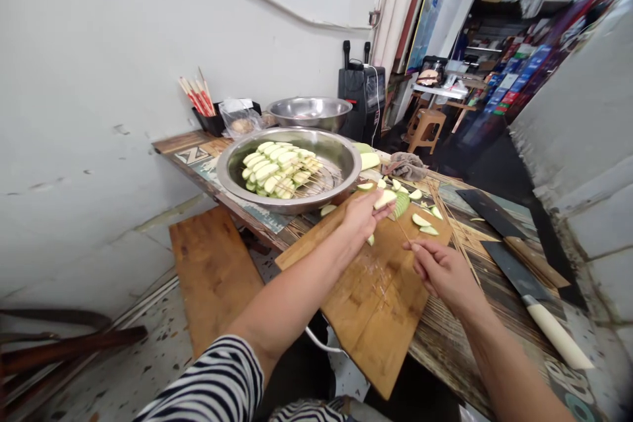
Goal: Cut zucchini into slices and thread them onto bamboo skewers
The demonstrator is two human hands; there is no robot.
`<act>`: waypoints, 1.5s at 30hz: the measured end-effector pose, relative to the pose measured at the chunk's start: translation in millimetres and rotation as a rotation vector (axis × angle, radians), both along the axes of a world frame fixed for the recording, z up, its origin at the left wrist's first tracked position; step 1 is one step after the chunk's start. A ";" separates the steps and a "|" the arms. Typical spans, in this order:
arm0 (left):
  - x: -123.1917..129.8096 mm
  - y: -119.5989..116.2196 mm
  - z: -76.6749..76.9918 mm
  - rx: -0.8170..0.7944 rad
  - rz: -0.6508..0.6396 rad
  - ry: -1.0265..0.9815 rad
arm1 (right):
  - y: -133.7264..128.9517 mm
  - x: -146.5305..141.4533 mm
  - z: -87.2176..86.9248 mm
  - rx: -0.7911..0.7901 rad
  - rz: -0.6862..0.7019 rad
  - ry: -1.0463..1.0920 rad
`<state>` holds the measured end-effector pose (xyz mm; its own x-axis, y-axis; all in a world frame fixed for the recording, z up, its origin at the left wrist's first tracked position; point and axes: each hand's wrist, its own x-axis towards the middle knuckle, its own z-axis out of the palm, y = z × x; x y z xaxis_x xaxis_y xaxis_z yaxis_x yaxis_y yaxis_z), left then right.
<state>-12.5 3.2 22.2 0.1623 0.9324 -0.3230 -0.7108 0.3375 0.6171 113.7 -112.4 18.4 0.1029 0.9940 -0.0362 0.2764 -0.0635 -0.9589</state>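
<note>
My left hand is closed around a pale green vegetable slice, which looks like zucchini, above the far part of the wooden cutting board. A thin bamboo skewer runs from that slice to my right hand, whose fingers pinch its near end. Beside the held slice lies a fanned row of green-edged slices. Several loose slices are scattered on the board. Left of my hands, a wide steel basin holds a stack of skewered slices.
Two cleavers lie on the table at the right, near a bundle of loose skewers. A grey cloth, a second steel bowl and a black speaker stand toward the back. A wooden bench is at the left.
</note>
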 end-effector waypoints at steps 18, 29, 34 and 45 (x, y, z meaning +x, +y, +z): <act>17.8 -22.1 -7.4 0.477 -0.098 0.680 | 0.6 23.9 -27.6 0.148 -0.204 0.062; 21.3 -4.8 -26.0 0.687 -0.120 1.949 | -0.9 24.1 -50.9 0.129 -0.270 0.239; 20.8 0.0 -28.8 0.725 -0.102 2.025 | -0.2 24.4 -54.3 0.139 -0.275 0.245; 14.6 -2.1 -30.0 0.728 -0.057 2.037 | 0.8 25.0 -52.8 0.130 -0.258 0.249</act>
